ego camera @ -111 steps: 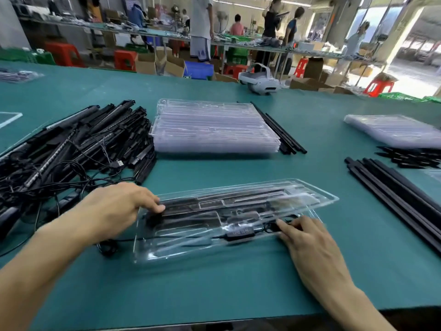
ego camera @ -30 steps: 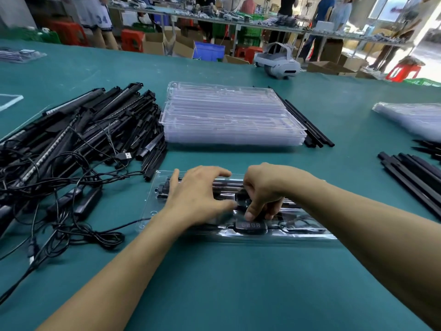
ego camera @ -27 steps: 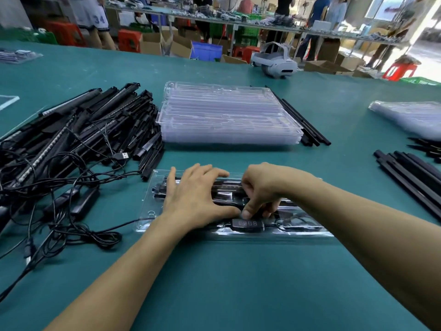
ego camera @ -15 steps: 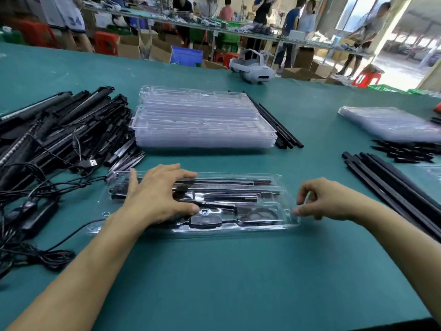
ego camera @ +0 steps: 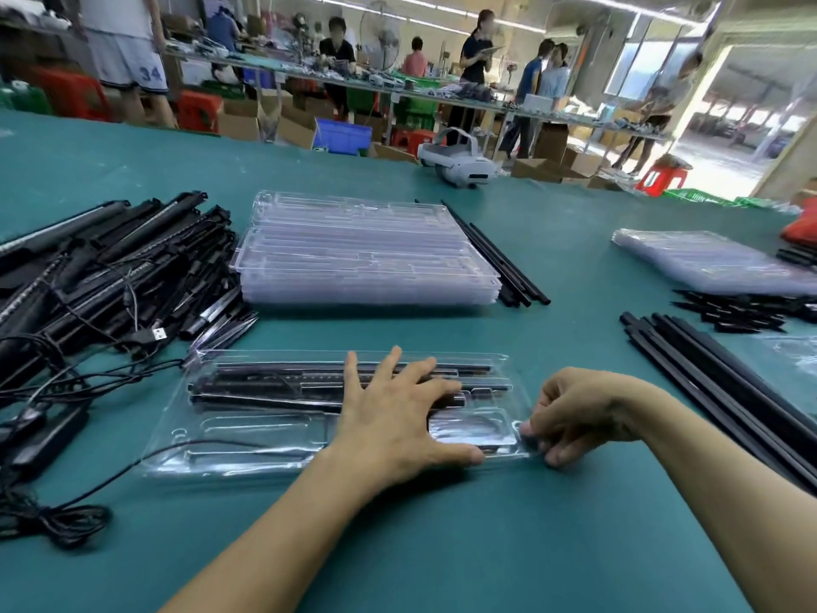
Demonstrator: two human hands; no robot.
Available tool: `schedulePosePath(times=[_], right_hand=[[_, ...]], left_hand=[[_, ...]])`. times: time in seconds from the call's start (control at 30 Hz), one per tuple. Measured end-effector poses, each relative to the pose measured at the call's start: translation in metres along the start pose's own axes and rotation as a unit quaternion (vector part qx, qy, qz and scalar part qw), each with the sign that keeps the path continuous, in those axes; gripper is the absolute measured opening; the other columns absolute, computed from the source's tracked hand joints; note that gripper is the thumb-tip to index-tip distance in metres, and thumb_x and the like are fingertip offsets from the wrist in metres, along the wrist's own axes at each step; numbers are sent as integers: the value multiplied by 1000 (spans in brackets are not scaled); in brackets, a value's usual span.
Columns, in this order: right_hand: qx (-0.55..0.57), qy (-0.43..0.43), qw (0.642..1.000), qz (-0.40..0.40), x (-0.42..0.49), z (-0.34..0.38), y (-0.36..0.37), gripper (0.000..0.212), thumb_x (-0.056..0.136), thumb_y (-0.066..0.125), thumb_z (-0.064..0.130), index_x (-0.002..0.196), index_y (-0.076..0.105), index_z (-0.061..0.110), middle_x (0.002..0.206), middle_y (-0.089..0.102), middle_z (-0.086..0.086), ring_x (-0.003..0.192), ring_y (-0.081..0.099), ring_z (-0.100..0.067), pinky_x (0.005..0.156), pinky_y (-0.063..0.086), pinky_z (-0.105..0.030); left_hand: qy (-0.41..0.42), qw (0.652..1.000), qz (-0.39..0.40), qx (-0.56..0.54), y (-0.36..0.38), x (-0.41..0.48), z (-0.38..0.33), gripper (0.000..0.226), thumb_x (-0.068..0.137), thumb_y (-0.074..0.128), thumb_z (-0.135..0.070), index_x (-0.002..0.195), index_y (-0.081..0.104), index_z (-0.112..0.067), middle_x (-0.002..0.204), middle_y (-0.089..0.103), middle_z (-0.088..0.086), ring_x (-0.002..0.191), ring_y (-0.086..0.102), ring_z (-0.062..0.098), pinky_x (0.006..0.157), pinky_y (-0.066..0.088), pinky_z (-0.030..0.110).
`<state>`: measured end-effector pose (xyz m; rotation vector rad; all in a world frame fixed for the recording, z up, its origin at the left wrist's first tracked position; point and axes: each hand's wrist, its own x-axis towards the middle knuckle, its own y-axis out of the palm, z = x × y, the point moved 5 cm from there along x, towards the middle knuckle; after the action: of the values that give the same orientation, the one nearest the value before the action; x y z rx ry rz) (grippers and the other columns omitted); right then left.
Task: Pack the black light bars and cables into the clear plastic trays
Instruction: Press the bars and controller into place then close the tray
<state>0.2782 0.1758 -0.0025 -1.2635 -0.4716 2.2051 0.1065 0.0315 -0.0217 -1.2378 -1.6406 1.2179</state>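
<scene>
Change over the last half second: left hand [ego camera: 389, 418] has slid from the left part of the closed tray [ego camera: 247, 440] to right of its middle. Right hand [ego camera: 574, 413] stays at the tray's right end, now low at the near corner.

Green table [ego camera: 442, 546] carries everything.
Loose pile [ego camera: 110, 276] of bars and cables, far left: plenty unpacked.
Empty tray stack [ego camera: 362, 258], just behind the work.
Closed tray, front centre, lid down; black light bars [ego camera: 274, 382] seated in its far channels.
Left hand: palm flat, fingers straight and spread, pressing the lid.
Right hand: fingers curled, pinching the end rim.
Cable [ego camera: 146, 464] runs in at the tray's near left; inside or underneath, cannot tell.

Judgement: snapping the right end shut; this unit is nearly done.
</scene>
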Motion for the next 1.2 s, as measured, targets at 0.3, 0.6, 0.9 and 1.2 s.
schedulePosePath(times=[0.3, 0.6, 0.9, 1.2], right_hand=[[-255, -3, 966, -36, 10, 54, -3, 44, 59, 94, 13, 80, 56, 6, 66, 72, -15, 57, 71, -25, 52, 56, -28], [-126, -33, 991, -17, 23, 24, -8, 49, 63, 91, 6, 78, 44, 12, 59, 67, -15, 52, 68, -25, 46, 53, -27], [8, -72, 996, -53, 10, 0, -1, 27, 73, 85, 11, 76, 59, 5, 65, 69, -19, 50, 65, -19, 49, 55, -24], [3, -23, 999, 23, 2, 1, 4, 17, 88, 70, 13, 75, 62, 5, 63, 60, -12, 48, 52, -12, 41, 31, -18]], left_hand=[[-13, 1000, 25, -7, 2, 2, 2, 96, 56, 46, -97, 142, 33, -57, 161, 18, -21, 152, -2, 14, 114, -15, 64], [-9, 1000, 23, -14, 2, 2, 1, 96, 57, 46, -97, 142, 34, -56, 160, 20, -21, 152, -1, 14, 114, -14, 65], [-15, 999, -4, -28, 2, 3, 4, 102, 41, 35, -102, 135, 39, -61, 156, 25, -26, 150, 2, 9, 116, -15, 60], [-9, 997, -73, -36, 1, 0, 5, 100, 43, 36, -103, 134, 38, -63, 156, 26, -27, 150, 5, 6, 117, -15, 56]])
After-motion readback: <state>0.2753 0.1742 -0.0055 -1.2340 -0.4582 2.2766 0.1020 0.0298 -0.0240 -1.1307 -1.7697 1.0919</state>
